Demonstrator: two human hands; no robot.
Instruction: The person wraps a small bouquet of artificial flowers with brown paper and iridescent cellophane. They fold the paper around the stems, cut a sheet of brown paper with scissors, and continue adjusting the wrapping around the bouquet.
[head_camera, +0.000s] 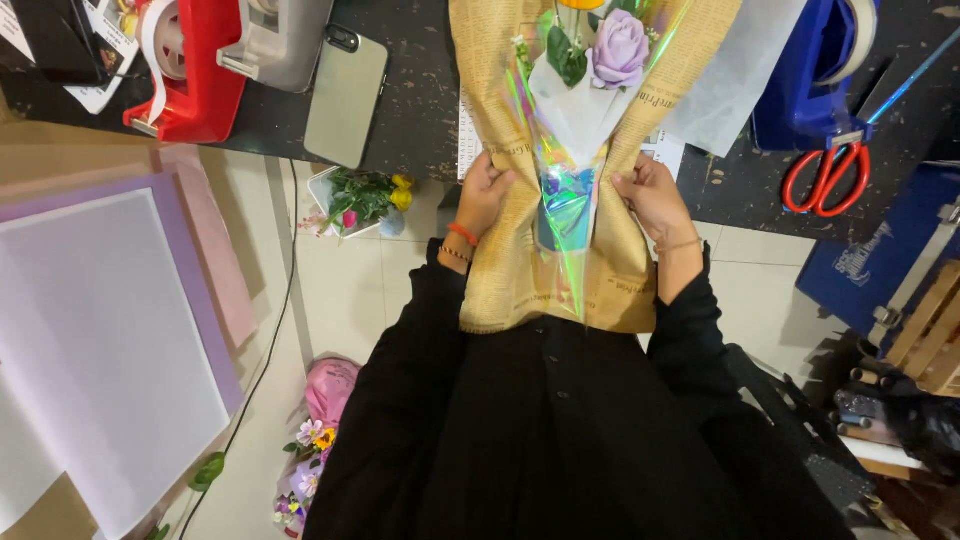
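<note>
At the table's near edge, the tan wrapping paper (520, 270) is being pinched inward by the left hand (484, 195) and right hand (650, 195), both closed on its folds (holding the bouquet (600, 60) snug); scissors (825, 178) are lying farther right.

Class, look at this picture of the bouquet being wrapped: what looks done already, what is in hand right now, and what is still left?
Done: the purple rose already sits in white tissue and iridescent film. In hand: the left hand and right hand each grip a side of the tan newsprint-style wrapping paper, gathering it around the stems. Left: the front remains open and no tie or tape shows; red-handled scissors and a red tape dispenser lie untouched.
</note>
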